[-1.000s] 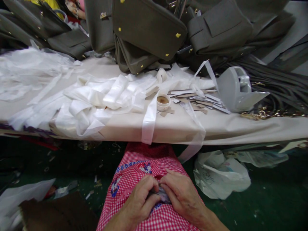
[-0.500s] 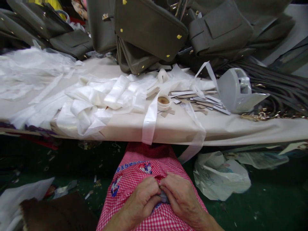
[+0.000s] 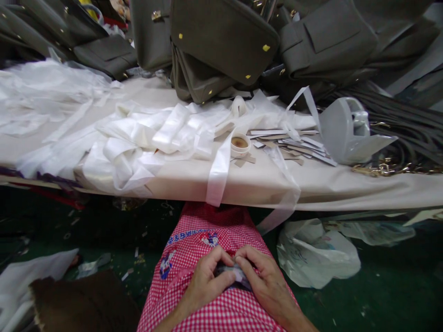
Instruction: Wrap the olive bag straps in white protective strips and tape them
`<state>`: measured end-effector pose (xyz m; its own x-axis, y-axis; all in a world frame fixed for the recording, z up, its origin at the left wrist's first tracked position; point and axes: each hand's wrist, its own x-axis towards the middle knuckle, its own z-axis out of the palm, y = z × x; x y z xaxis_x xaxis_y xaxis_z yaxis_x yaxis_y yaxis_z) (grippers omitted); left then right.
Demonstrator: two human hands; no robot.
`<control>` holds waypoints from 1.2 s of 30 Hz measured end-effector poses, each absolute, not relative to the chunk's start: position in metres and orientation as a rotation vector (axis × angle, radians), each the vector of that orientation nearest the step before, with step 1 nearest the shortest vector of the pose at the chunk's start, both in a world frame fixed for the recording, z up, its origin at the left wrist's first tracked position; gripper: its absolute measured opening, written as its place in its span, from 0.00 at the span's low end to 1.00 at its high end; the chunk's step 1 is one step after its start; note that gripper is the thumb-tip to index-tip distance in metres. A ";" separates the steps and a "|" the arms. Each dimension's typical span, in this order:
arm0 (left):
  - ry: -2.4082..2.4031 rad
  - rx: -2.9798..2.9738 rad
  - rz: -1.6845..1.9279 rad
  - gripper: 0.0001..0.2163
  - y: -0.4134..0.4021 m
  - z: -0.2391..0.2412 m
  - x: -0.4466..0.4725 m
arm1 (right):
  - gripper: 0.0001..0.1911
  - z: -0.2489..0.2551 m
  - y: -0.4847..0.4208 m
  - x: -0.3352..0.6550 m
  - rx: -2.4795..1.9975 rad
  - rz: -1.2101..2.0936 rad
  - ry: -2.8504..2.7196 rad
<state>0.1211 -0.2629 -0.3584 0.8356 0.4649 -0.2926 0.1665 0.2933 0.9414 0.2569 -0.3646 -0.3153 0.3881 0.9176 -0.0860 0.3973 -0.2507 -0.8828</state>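
Observation:
A red-and-white checked apron (image 3: 176,295) with blue lettering and cartoon patches covers my lap. Both my hands rest on it, close together at an opening like a pocket. My left hand (image 3: 211,276) is curled at the left side of that opening, thumb and forefinger a little apart. On the other side, my right hand (image 3: 265,279) has thumb and forefinger pressed together at the apron's edge. Between them shows a small grey and pale thing (image 3: 238,275), partly inside the opening; its kind is unclear. The other fingertips are hidden.
A cloth-covered table (image 3: 180,184) bears crumpled white strips (image 3: 173,131), a small round tub (image 3: 240,145), card strips (image 3: 304,147) and a tape dispenser (image 3: 346,131). Dark bags (image 3: 224,37) pile up behind. A plastic bag (image 3: 318,253) lies at right, a brown carton (image 3: 83,302) at lower left.
My hands have drawn slightly apart, and the opening between them shows wider with the grey and pale thing in it. The view has shifted a little; the table's things look unmoved.

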 end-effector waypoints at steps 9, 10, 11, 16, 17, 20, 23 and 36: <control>0.637 1.162 0.203 0.13 -0.267 -0.366 0.123 | 0.14 -0.323 -0.367 0.261 -1.752 0.779 -1.137; 0.644 1.140 0.197 0.14 -0.267 -0.367 0.123 | 0.14 -0.321 -0.367 0.262 -1.753 0.855 -1.097; 0.651 1.118 0.192 0.14 -0.267 -0.368 0.123 | 0.13 -0.319 -0.367 0.263 -1.742 0.944 -1.053; 0.647 1.147 0.192 0.14 -0.268 -0.370 0.121 | 0.10 -0.316 -0.370 0.264 -1.616 1.269 -0.763; 0.636 1.178 0.199 0.13 -0.268 -0.370 0.120 | 0.10 -0.317 -0.370 0.264 -1.602 1.279 -0.713; 0.617 1.280 0.211 0.11 -0.268 -0.366 0.120 | 0.10 -0.319 -0.371 0.262 -1.593 1.254 -0.614; 0.615 1.406 0.184 0.10 -0.264 -0.353 0.122 | 0.10 -0.320 -0.372 0.262 -1.609 1.264 -0.574; 0.730 1.165 -0.010 0.06 -0.258 -0.335 0.134 | 0.04 -0.327 -0.372 0.265 -1.519 0.822 -1.122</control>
<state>0.1342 -0.2579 -0.3346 0.7728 0.3554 -0.5259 0.3697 0.4215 0.8281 0.2645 -0.3723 -0.3275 0.3300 0.9427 0.0483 0.2376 -0.0334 -0.9708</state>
